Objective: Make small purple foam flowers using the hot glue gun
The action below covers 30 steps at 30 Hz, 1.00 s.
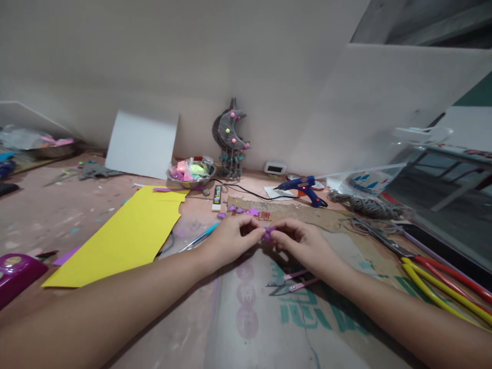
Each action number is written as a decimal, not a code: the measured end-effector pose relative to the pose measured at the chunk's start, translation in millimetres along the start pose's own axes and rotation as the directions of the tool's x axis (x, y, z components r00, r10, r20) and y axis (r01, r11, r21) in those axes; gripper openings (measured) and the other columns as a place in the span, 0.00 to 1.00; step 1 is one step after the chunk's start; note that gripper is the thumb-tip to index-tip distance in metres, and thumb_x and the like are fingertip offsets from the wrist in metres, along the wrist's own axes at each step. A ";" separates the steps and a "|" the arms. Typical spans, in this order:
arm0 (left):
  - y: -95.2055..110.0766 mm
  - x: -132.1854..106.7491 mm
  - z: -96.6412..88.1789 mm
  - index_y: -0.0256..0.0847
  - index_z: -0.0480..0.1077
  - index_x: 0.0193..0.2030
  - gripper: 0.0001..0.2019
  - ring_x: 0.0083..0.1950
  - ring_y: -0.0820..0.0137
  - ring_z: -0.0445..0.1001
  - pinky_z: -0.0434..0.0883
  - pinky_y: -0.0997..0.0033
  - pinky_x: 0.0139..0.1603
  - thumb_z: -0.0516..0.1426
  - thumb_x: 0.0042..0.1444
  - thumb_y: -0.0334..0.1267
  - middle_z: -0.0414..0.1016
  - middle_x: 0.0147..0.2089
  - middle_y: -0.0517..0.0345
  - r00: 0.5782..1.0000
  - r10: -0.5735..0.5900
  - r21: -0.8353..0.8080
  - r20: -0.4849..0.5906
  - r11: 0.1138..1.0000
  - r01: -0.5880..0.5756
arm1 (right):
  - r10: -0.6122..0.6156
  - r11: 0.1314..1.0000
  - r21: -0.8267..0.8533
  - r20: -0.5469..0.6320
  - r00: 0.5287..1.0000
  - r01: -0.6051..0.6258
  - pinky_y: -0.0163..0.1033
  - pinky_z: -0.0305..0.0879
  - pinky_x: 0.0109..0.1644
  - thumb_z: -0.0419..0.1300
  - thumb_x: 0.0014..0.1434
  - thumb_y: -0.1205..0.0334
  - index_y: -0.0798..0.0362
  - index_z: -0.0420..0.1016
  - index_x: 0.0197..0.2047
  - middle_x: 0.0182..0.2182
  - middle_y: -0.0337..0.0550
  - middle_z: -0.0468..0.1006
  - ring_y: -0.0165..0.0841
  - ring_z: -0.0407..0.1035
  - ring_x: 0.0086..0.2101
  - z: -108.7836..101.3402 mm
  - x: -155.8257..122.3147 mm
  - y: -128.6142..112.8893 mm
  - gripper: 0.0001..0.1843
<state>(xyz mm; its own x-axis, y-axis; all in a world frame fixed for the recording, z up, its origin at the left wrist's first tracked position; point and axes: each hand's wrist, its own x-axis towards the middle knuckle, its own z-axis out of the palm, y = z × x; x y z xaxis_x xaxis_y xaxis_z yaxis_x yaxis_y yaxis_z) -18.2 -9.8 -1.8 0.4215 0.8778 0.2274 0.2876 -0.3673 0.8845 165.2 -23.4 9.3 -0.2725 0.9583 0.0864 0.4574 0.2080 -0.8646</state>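
Between the fingertips of both hands is a small purple paper piece (pixel 268 233), its exact shape partly covered by the fingers. My left hand (pixel 234 238) pinches its left side and my right hand (pixel 298 241) pinches its right side. Just beyond them, several purple paper cutouts (pixel 254 211) lie on a cardboard sheet (pixel 326 218). Small scissors (pixel 288 288) with pink handles rest below my right hand on a printed plastic-looking sheet (pixel 246 353). A blue pen (pixel 200 237) lies beside my left wrist.
Yellow paper (pixel 119 241) spreads at left near a magenta object (pixel 19 277). Behind stand a bowl (pixel 191 182) of colourful clay packets, a grey moon ornament (pixel 230 130) and a blue glue gun (pixel 303 188) with a cord. Large scissors (pixel 418 259), a phone (pixel 453 256) and grey yarn (pixel 365 206) lie right.
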 end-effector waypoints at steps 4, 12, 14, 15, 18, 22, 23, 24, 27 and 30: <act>-0.3 -0.4 0.2 0.37 0.71 0.32 0.09 0.33 0.73 0.71 0.65 0.76 0.34 0.53 0.55 0.39 0.75 0.31 0.60 0.999 0.031 0.012 0.013 0.999 -0.032 | 0.028 1.000 0.013 -0.011 1.000 -0.028 0.31 0.60 0.22 0.57 0.54 0.53 0.54 0.71 0.32 0.21 0.36 0.72 0.26 0.64 0.19 1.7 -0.7 -2.2 0.12; -2.6 -1.9 -0.2 0.37 0.72 0.35 0.11 0.34 0.73 0.71 0.65 0.77 0.34 0.51 0.57 0.40 0.76 0.33 0.59 0.996 0.069 -0.017 0.054 0.997 -0.069 | 0.048 0.998 0.048 -0.009 0.999 -0.048 0.31 0.57 0.20 0.55 0.55 0.53 0.53 0.68 0.29 0.18 0.33 0.69 0.25 0.62 0.17 2.4 -0.8 -0.9 0.11; -1.7 -2.0 -0.3 0.37 0.72 0.34 0.12 0.34 0.72 0.71 0.65 0.76 0.34 0.51 0.57 0.41 0.75 0.32 0.59 0.997 0.062 0.004 0.043 0.998 -0.063 | 0.038 0.998 0.043 -0.003 0.999 -0.038 0.31 0.58 0.20 0.55 0.55 0.53 0.52 0.69 0.29 0.18 0.33 0.69 0.25 0.61 0.17 2.6 -0.8 0.0 0.12; -1.2 -2.0 -0.2 0.37 0.72 0.34 0.12 0.33 0.72 0.71 0.65 0.76 0.34 0.51 0.57 0.41 0.75 0.32 0.59 0.998 0.055 0.018 0.035 0.998 -0.056 | 0.025 0.999 0.025 0.001 1.000 -0.025 0.31 0.58 0.21 0.55 0.55 0.53 0.52 0.69 0.29 0.19 0.34 0.70 0.25 0.61 0.17 2.4 -0.8 0.3 0.12; 0.4 -1.5 0.1 0.37 0.71 0.32 0.10 0.32 0.73 0.70 0.64 0.76 0.33 0.52 0.55 0.39 0.75 0.31 0.60 0.999 0.039 0.045 0.010 0.998 -0.039 | -0.018 0.999 -0.046 0.008 1.000 0.018 0.31 0.58 0.22 0.54 0.57 0.51 0.53 0.70 0.28 0.19 0.35 0.69 0.26 0.61 0.19 1.2 -1.1 1.7 0.14; 0.6 -0.9 0.8 0.37 0.70 0.31 0.10 0.31 0.73 0.69 0.65 0.76 0.33 0.52 0.55 0.39 0.74 0.30 0.60 1.000 0.025 0.023 -0.002 0.999 -0.025 | -0.035 0.998 0.055 -0.035 0.999 0.037 0.32 0.57 0.22 0.50 0.60 0.48 0.53 0.70 0.30 0.19 0.35 0.66 0.27 0.60 0.20 -1.4 0.9 6.8 0.18; 0.4 -0.8 1.0 0.37 0.70 0.31 0.10 0.31 0.73 0.69 0.65 0.76 0.32 0.52 0.55 0.39 0.74 0.30 0.59 1.000 0.014 0.018 -0.002 1.000 -0.014 | -0.039 0.993 0.111 -0.059 0.997 0.045 0.32 0.58 0.23 0.49 0.60 0.48 0.53 0.69 0.34 0.20 0.36 0.67 0.27 0.61 0.21 -2.3 1.9 8.4 0.18; 0.2 -0.7 1.1 0.37 0.70 0.31 0.10 0.31 0.73 0.69 0.65 0.76 0.31 0.51 0.55 0.40 0.73 0.30 0.59 1.000 0.000 0.014 -0.001 1.000 0.000 | -0.046 0.986 0.157 -0.091 0.995 0.060 0.32 0.59 0.25 0.49 0.60 0.48 0.53 0.69 0.37 0.22 0.36 0.68 0.27 0.61 0.22 -3.3 2.9 9.7 0.17; -0.6 -0.4 1.4 0.37 0.69 0.31 0.10 0.30 0.73 0.69 0.64 0.77 0.29 0.52 0.55 0.41 0.72 0.28 0.59 0.999 -0.040 -0.001 -0.002 0.999 0.040 | -0.090 0.976 0.176 -0.213 0.973 0.128 0.33 0.60 0.28 0.50 0.61 0.49 0.52 0.66 0.40 0.24 0.36 0.68 0.27 0.61 0.23 -7.9 5.8 11.6 0.15; -1.7 -0.3 1.5 0.38 0.69 0.31 0.11 0.30 0.74 0.68 0.64 0.78 0.29 0.52 0.55 0.43 0.72 0.28 0.60 0.999 -0.045 -0.030 -0.018 0.999 0.044 | -0.116 0.990 0.040 -0.274 0.955 0.132 0.33 0.58 0.29 0.50 0.61 0.50 0.53 0.67 0.31 0.23 0.36 0.65 0.28 0.60 0.24 -12.6 7.7 11.4 0.16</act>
<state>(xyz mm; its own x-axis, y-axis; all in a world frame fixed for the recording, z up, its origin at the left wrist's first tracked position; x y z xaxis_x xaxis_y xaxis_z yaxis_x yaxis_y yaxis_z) -17.5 -9.9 -4.0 0.3923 0.8989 0.1949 0.2798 -0.3185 0.9057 179.0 -11.1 6.4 -0.0817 0.9444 0.3184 0.3834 0.3247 -0.8646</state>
